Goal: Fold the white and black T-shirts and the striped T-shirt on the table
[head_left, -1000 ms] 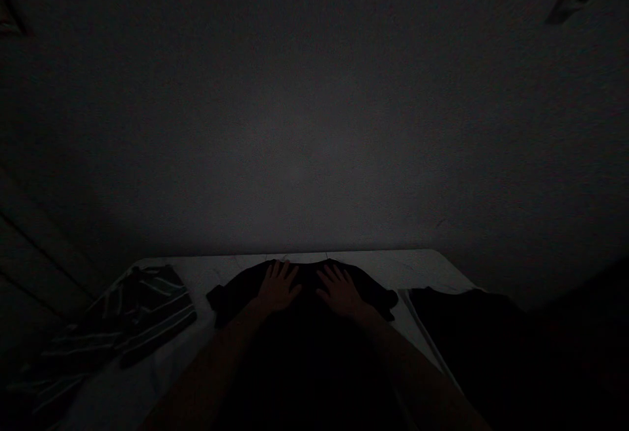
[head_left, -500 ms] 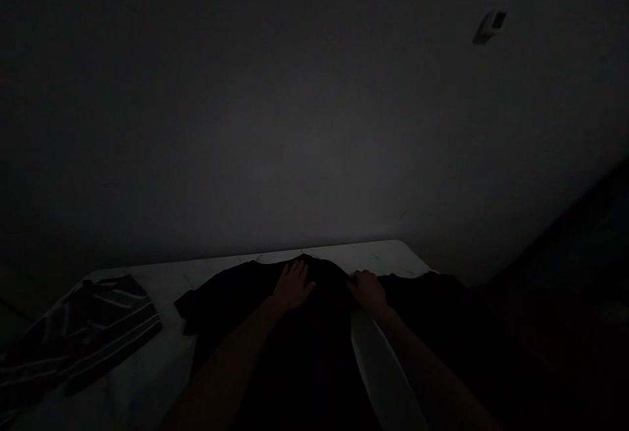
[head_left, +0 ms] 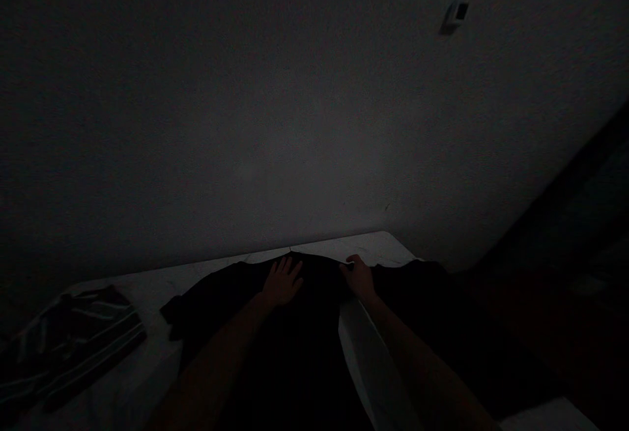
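Note:
A black T-shirt lies spread on a white marbled table, its collar end towards the wall. My left hand rests flat on the upper part of the shirt, fingers spread. At the shirt's right shoulder or sleeve, my right hand has its thumb and fingers curled around the edge of the cloth. Dimness hides the folds and the exact grip. Right beside my right forearm is another dark cloth, whose kind I cannot make out.
A striped garment lies crumpled at the table's left. Behind the table's far edge rises a plain wall carrying a small box-like fitting. The room is very dark, especially at the right.
The view has shifted slightly, so everything sits a little further left. My right hand's fingers look more curled at the shirt's edge. My left hand stays flat on the shirt.

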